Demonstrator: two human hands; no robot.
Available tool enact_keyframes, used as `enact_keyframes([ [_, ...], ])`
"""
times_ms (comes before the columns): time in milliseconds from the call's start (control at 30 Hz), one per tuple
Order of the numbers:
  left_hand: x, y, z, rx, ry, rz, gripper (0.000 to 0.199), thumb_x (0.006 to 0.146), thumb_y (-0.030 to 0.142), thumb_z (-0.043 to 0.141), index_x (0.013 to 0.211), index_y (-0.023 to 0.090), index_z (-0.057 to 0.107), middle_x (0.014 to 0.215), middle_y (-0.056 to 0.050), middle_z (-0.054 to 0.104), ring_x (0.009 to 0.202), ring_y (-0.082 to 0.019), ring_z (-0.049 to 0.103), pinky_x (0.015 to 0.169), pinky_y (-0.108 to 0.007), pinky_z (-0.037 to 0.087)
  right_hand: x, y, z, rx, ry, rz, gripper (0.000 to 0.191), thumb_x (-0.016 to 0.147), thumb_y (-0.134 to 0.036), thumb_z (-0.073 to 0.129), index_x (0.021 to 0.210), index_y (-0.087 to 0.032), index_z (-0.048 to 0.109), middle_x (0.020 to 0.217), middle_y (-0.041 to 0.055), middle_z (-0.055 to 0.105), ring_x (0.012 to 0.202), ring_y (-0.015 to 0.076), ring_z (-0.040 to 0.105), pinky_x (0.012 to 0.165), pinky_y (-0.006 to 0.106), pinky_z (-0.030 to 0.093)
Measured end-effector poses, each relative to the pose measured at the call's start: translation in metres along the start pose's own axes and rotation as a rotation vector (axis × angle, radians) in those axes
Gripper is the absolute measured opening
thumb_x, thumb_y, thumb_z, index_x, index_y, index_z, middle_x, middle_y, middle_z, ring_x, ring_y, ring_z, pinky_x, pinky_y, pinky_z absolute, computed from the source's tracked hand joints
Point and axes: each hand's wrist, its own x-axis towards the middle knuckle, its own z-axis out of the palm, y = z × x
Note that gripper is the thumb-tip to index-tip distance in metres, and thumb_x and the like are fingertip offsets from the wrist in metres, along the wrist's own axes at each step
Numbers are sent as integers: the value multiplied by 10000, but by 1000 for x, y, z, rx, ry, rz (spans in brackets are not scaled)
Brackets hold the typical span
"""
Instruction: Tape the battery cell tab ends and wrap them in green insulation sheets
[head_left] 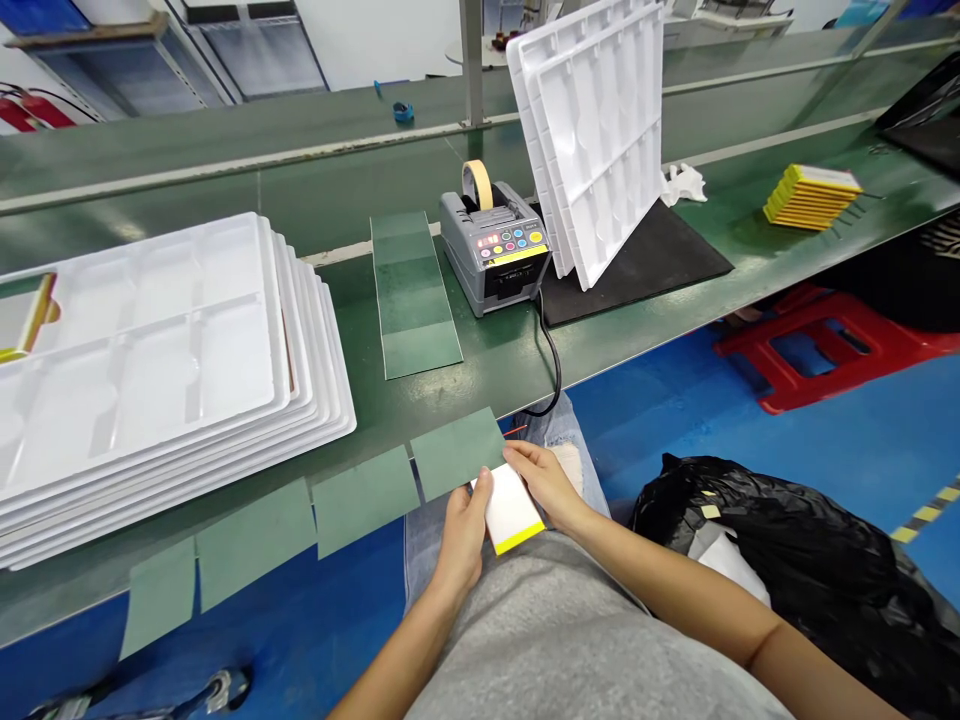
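Now left hand and right hand both grip white block over our jeans, long axis pointing roughly away from us, yellow end toward us, just beside green strip lying on tabletop.

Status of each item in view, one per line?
left hand, holding white pad
right hand, holding white pad
green sheets, overhanging bench edge
tape dispenser, roll loaded, display lit
white trays, stacked flat
single white tray, propped upright
black plastic bag, crumpled, bulging

Two hands, one white-yellow block, one tape dispenser, one red stool, one black bag
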Motion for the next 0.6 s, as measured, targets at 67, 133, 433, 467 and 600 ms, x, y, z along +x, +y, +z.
enact_keyframes([
  [67, 2, -2, 2, 14, 13, 17, 489, 758, 509, 632, 1028, 103, 593, 972, -121, 667, 830, -223, 638, 666, -274, 503, 2, 0, 0, -16, -4, -14, 389, 674, -470, 673, 902, -156, 635, 639, -2, 631, 566, 132, 550, 554, 243, 412],
  [133, 0, -2, 4, 31, 24, 36, 491, 795, 517, 580, 1031, 86, 582, 952, -132, 666, 831, -231, 637, 657, -281, 501, -2, -3, 0, -41, -10, -29, 395, 680, -467, 676, 909, -148, 632, 603, -12, 605, 542, 125, 532, 528, 236, 400],
  [433, -52, 32, -1, 310, -253, 293, 412, 884, 449, 495, 1205, 191, 490, 1111, -65, 624, 909, -184, 605, 737, -250, 468, -66, -37, -11, -134, -160, -253, 337, 810, -406, 606, 1056, -193, 518, 650, -26, 594, 578, 99, 534, 586, 226, 436],
  [467, -51, 36, -3, 350, -264, 290, 423, 884, 461, 485, 1208, 189, 487, 1089, -65, 635, 870, -185, 615, 705, -251, 470, -63, -43, -15, -122, -188, -273, 342, 811, -395, 608, 1075, -205, 502, 733, -5, 621, 646, 114, 566, 645, 248, 459],
  [600, -40, 50, -10, 594, -268, 346, 451, 837, 472, 542, 1204, 213, 491, 1063, -39, 652, 906, -206, 615, 746, -270, 463, -45, -75, -26, -250, -154, -504, 372, 823, -353, 597, 1148, -236, 458, 1063, 67, 599, 922, 164, 572, 857, 328, 439],
])
